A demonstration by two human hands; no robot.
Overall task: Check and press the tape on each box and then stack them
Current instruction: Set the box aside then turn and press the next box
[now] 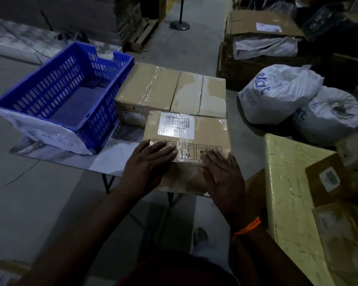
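Cardboard box (pixel 203 129): left hand (pixel 145 168), right hand (pixel 223 178) flat on near edge, fingers straight, grip holding nothing

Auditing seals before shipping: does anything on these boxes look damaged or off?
The tape on the near box is wrinkled between the left hand and right hand. The far right box has pale patches, as if its top surface peeled.

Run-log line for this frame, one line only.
step: press tape | left hand: flat on barcode-labelled box | right hand: flat on same box | blue crate: empty
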